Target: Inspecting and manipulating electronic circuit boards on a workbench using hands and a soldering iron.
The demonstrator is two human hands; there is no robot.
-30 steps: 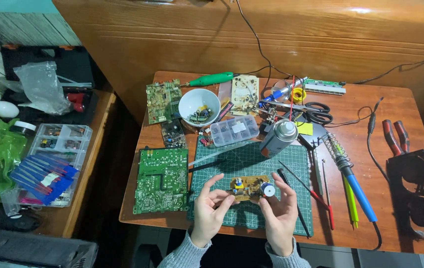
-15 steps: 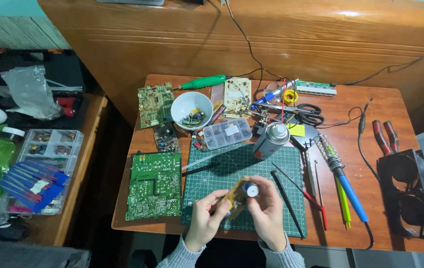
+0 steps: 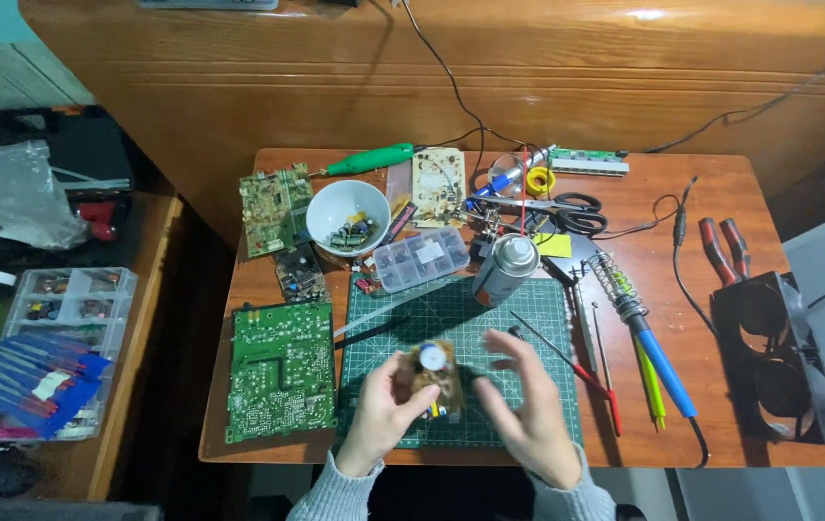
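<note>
My left hand (image 3: 384,410) grips a small brown circuit board (image 3: 435,378) with a round white-and-blue part on top, tilted up above the green cutting mat (image 3: 451,318). Beside the board on its right is my right hand (image 3: 528,410), fingers spread and holding nothing, a short gap between them. Both hands hover over the near half of the mat, close to the table's front edge.
A large green circuit board (image 3: 282,371) lies left of the mat. Behind the mat stand a spray can (image 3: 504,268), a clear parts box (image 3: 422,259) and a white bowl (image 3: 340,214). A soldering iron (image 3: 649,342), screwdrivers (image 3: 605,371), scissors (image 3: 567,205), pliers (image 3: 721,246) and a black fan (image 3: 770,357) lie to the right.
Both hands held the small board a second ago. My right hand has let go and opened beside it, and the board now tilts up in my left hand alone.
</note>
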